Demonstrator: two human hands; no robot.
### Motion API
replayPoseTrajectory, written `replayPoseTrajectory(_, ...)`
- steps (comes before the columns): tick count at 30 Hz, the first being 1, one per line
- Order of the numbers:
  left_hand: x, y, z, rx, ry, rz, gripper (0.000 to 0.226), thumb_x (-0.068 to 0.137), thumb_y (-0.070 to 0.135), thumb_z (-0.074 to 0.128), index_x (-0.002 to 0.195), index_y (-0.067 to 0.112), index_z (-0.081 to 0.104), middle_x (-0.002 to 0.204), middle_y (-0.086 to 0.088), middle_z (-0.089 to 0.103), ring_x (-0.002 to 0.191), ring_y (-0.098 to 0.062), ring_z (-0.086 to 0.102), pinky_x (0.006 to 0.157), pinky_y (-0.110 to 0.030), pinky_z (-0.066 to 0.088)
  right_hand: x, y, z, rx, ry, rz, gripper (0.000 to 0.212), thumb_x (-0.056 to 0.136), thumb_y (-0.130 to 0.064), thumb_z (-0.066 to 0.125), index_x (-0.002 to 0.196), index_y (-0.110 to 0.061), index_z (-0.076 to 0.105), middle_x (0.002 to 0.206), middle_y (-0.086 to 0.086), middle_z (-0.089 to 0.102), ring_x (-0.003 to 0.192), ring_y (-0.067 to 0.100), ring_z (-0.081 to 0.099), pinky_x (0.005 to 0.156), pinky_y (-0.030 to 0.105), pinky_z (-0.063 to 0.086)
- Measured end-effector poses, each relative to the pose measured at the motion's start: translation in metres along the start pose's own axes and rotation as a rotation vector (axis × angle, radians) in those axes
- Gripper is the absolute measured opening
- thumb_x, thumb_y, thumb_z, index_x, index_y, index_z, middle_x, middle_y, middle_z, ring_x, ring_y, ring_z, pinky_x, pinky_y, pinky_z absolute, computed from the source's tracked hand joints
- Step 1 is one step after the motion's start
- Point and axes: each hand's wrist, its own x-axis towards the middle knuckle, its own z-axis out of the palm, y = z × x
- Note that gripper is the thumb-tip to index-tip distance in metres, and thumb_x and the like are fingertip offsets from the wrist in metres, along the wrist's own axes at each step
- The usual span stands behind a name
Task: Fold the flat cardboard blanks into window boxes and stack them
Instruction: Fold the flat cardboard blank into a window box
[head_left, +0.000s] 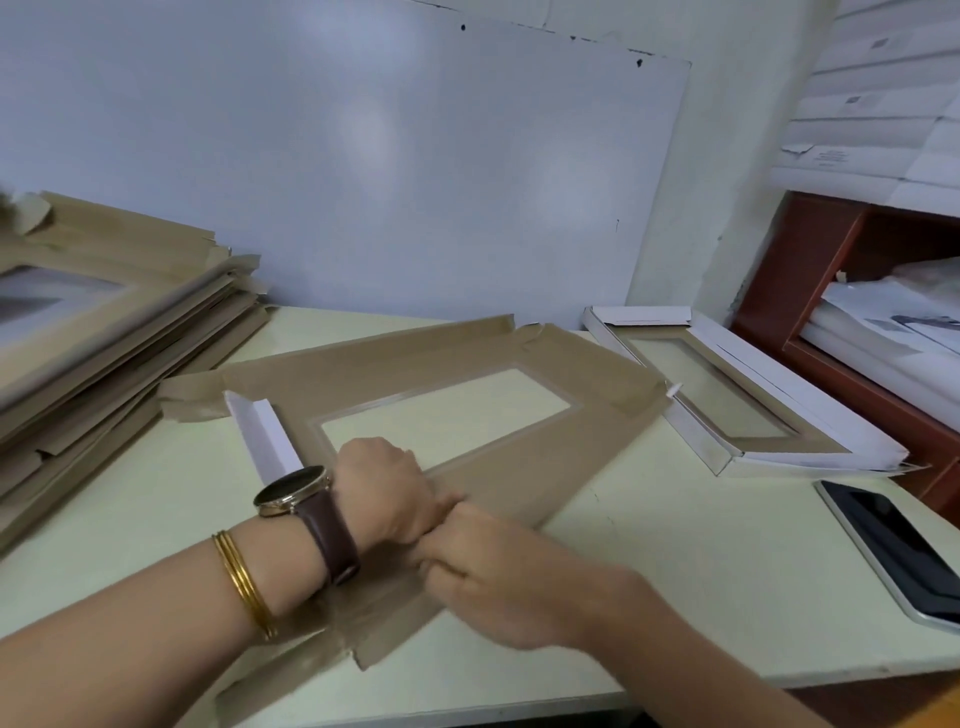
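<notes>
A flat brown cardboard blank (415, 358) with a clear rectangular window lies on the pale table (701, 561) in front of me. Its left side flap is folded up and shows its white inside. My left hand (387, 488), with a watch and gold bangles on the wrist, rests curled on the blank's near strip. My right hand (498, 577) meets it there, fingers bent down onto the near edge; the fingertips are hidden. A folded window box (748, 395), white outside, sits at the right. A pile of flat blanks (119, 322) lies at the left.
A dark phone (898, 551) lies at the table's right edge. A white board leans against the wall behind the table. A red-brown shelf (831, 291) with papers stands at the far right. The table's front edge runs just below my arms.
</notes>
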Motion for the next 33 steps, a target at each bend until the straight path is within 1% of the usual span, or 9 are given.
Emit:
replayPoseTrajectory(3,-0.007,0.000,0.011,0.041,0.042,-0.041,0.088,0.089,0.074,0.015,0.148,0.009,0.027,0.122,-0.011,0.060,0.113,-0.030,0.054,0.082,-0.035,0.039,-0.003,0.022,-0.021,0.051,0.031,0.095,0.033,0.083,-0.020,0.041,0.101,-0.016,0.068,0.089,0.011,0.068,0.085,0.027,0.061,0.077,0.033,0.048)
replayPoseTrajectory(7,-0.010,-0.004,0.020,-0.003,0.029,-0.043,0.092,0.086,0.078,0.010,0.153,0.015,0.012,0.121,-0.011,0.059,0.112,-0.029,0.051,0.074,-0.036,0.032,-0.006,0.066,-0.048,-0.045,0.101,0.345,0.026,0.089,-0.016,0.046,0.102,-0.003,0.064,0.102,0.018,0.067,0.098,0.033,0.060,0.084,0.040,0.049)
replayPoseTrajectory(10,-0.009,-0.015,0.022,-0.086,-0.048,-0.034,0.092,0.083,0.081,0.011,0.154,0.022,0.007,0.129,-0.015,0.053,0.122,-0.030,0.044,0.086,-0.037,0.038,-0.009,0.090,-0.062,-0.026,0.104,0.446,0.024,0.090,-0.014,0.046,0.102,-0.005,0.066,0.101,0.012,0.068,0.094,0.026,0.061,0.082,0.036,0.048)
replayPoseTrajectory(13,-0.011,-0.025,0.025,-0.101,-0.109,0.007,0.086,0.084,0.080,0.012,0.154,0.029,0.002,0.143,-0.019,0.041,0.134,-0.031,0.034,0.106,-0.039,0.030,-0.013,0.108,-0.073,-0.020,0.055,0.489,0.027,0.094,-0.019,0.050,0.116,-0.016,0.064,0.107,-0.001,0.065,0.089,0.013,0.057,0.075,0.027,0.046)
replayPoseTrajectory(17,-0.011,-0.040,0.029,-0.189,-0.161,0.071,0.079,0.087,0.077,0.017,0.153,0.036,-0.001,0.146,-0.017,0.030,0.135,-0.032,0.030,0.112,-0.038,0.021,-0.017,0.124,-0.080,-0.012,-0.038,0.536,0.042,0.096,-0.027,0.053,0.138,-0.023,0.047,0.136,-0.003,0.050,0.118,0.011,0.049,0.089,0.022,0.040)
replayPoseTrajectory(20,-0.006,-0.059,0.030,-0.339,-0.228,0.156,0.075,0.089,0.072,0.032,0.151,0.043,0.001,0.153,-0.011,0.019,0.142,-0.030,0.019,0.114,-0.038,0.012,-0.019,0.132,-0.082,-0.039,-0.081,0.536,0.055,0.092,-0.035,0.060,0.143,-0.026,0.040,0.145,-0.004,0.043,0.130,0.013,0.043,0.101,0.026,0.037)
replayPoseTrajectory(24,0.005,-0.088,0.032,-0.564,-0.362,0.242,0.076,0.086,0.061,0.055,0.146,0.054,0.009,0.161,0.004,-0.012,0.148,-0.024,-0.010,0.116,-0.042,-0.006,-0.021,0.140,-0.082,-0.072,-0.099,0.524,0.079,0.083,-0.043,0.072,0.148,-0.022,0.032,0.151,-0.004,0.036,0.137,0.013,0.036,0.109,0.025,0.031)
replayPoseTrajectory(28,0.016,-0.104,0.032,-0.727,-0.398,0.328,0.078,0.083,0.037,0.072,0.141,0.054,0.024,0.161,0.011,-0.006,0.148,-0.009,-0.006,0.118,-0.035,-0.003,-0.027,0.149,-0.078,-0.009,-0.157,0.494,0.095,0.075,-0.045,0.079,0.151,-0.024,0.026,0.155,-0.008,0.028,0.140,0.007,0.027,0.113,0.019,0.020)
replayPoseTrajectory(33,0.028,-0.116,0.023,-0.769,-0.421,0.373,0.082,0.079,0.011,0.076,0.141,0.045,0.034,0.160,0.013,0.005,0.147,-0.006,0.003,0.115,-0.026,0.004,-0.036,0.162,-0.067,-0.035,-0.298,0.459,0.117,0.062,-0.055,0.084,0.153,-0.037,0.011,0.162,-0.009,0.002,0.148,0.008,0.001,0.121,0.031,0.006)
